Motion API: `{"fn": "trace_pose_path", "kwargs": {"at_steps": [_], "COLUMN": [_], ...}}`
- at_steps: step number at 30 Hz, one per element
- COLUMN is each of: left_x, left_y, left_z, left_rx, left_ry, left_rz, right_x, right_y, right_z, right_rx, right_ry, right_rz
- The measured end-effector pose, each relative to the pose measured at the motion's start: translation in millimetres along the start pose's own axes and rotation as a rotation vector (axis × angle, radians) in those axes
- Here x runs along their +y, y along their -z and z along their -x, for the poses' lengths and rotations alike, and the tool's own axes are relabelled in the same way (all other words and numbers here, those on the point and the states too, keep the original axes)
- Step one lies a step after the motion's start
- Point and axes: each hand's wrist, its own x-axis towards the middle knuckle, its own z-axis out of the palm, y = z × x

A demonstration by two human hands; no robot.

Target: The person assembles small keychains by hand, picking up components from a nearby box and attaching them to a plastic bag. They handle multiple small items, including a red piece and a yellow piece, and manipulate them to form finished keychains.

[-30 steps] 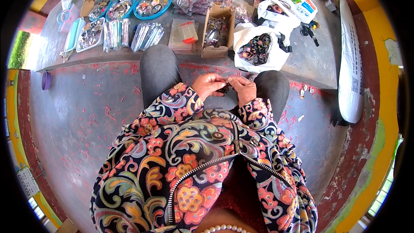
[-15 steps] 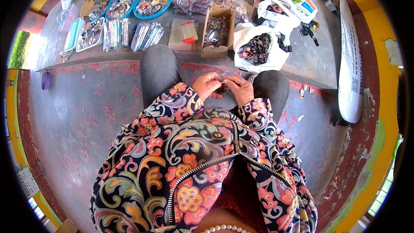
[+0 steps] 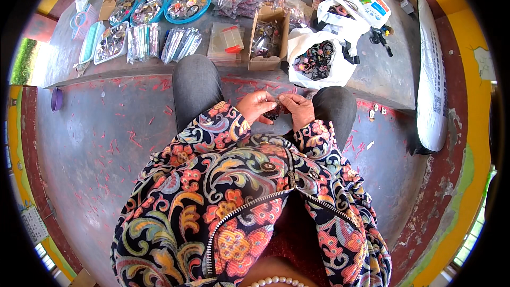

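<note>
Between my knees, my left hand (image 3: 256,106) and my right hand (image 3: 297,109) meet at the fingertips. Both are closed on a small dark looped item (image 3: 273,112) that looks like a hair tie. It hangs below the pinched fingertips, and the fingers partly cover it. Just beyond my right hand, on the raised ledge, a white plastic bag (image 3: 295,77) holds a tangle of black hair ties (image 3: 319,61) with coloured bits. Left of that bag stands an open cardboard box (image 3: 264,64) with dark small items inside.
Blue and green round trays (image 3: 187,19) of small accessories fill the ledge's far left. Nearer are wrapped bundles (image 3: 180,45), a stack of clear bags (image 3: 225,45) and a white basket (image 3: 110,42). A long white package (image 3: 431,85) stands at the right. A purple cup (image 3: 56,99) is far left.
My right hand's fingertips have shifted slightly to the right, away from the left ones. More of the dark looped item shows below my fingers. The things on the ledge have stayed put.
</note>
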Motion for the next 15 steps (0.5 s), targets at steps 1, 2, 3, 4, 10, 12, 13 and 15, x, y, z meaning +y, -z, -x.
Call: {"fn": "trace_pose_path", "kwargs": {"at_steps": [1, 2, 3, 4, 10, 12, 13, 15], "left_x": [1, 2, 3, 4, 8, 6, 5, 3], "left_y": [0, 1, 1, 1, 0, 2, 3, 3], "left_z": [0, 1, 1, 2, 2, 2, 1, 0], "left_rx": [-0.010, -0.002, 0.005, 0.011, 0.073, 0.081, 0.082, 0.066], "left_ry": [0.014, 0.026, 0.039, 0.051, 0.088, 0.056, 0.041, 0.030], "left_rz": [0.022, 0.040, 0.058, 0.076, 0.059, 0.054, 0.052, 0.058], "right_x": [1, 3, 4, 3, -1, -7, -5, 3], "right_y": [1, 3, 4, 3, 5, 1, 2, 7], "right_z": [-1, -2, -2, -2, -1, 1, 0, -4], "right_rx": [0.009, 0.018, 0.028, 0.052, -0.063, -0.151, -0.164, -0.189], "right_ry": [0.007, 0.014, 0.021, 0.016, -0.038, -0.113, -0.113, -0.114], "right_rz": [-0.021, -0.042, -0.062, -0.073, -0.080, -0.049, -0.032, 0.003]}}
